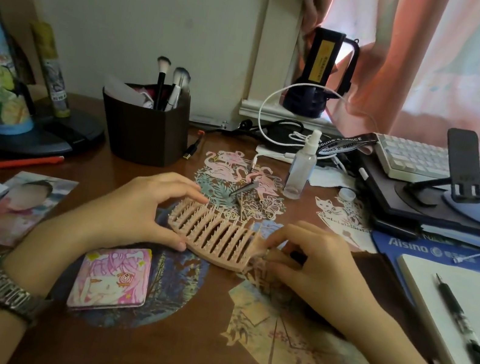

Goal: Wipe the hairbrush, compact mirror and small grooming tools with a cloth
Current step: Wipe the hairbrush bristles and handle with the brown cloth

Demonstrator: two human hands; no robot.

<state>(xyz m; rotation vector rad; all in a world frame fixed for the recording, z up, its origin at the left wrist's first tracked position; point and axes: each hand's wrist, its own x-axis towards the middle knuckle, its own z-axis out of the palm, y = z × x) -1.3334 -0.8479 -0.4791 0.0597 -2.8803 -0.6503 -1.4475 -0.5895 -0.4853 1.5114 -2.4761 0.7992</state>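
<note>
A pink vented hairbrush (216, 235) lies bristles-up at the middle of the desk. My left hand (144, 206) holds its left end, thumb at the near edge and fingers at the far edge. My right hand (315, 259) grips the brush's right end, where the handle is hidden under my fingers. A pink compact mirror (111, 278) with a cartoon cover lies shut near my left wrist. Small metal grooming tools (244, 195) lie just beyond the brush. I see no cloth in either hand.
A clear spray bottle (300, 167) stands behind the tools. A dark organiser (145, 130) with makeup brushes is at back left. An open notebook with a pen (462, 330) lies at right. A keyboard (428, 160), phone stand and cables crowd the back right. Photos (19, 207) lie at left.
</note>
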